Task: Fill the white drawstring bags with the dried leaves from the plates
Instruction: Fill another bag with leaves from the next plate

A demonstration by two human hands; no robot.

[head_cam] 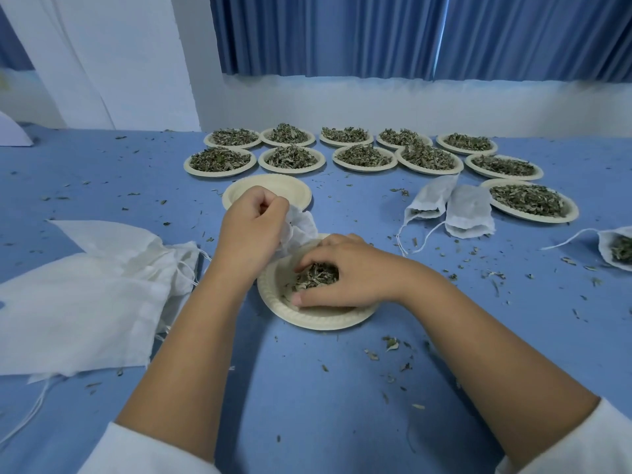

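Observation:
A cream paper plate (309, 318) lies in front of me on the blue table, with a small heap of dried leaves (316, 276) in it. My right hand (345, 271) reaches into the plate, its fingers and thumb curled round the leaves. My left hand (251, 234) grips the mouth of a small white drawstring bag (301, 227) at the plate's far left rim. Two filled bags (451, 206) lie at the right. Another bag with leaves (615, 249) shows at the right edge.
An empty plate (273, 188) sits just behind my left hand. Several plates heaped with leaves (362, 155) stand in two rows at the back, with one (530, 200) further right. A pile of flat white bags (82, 292) lies at the left. Leaf crumbs litter the table.

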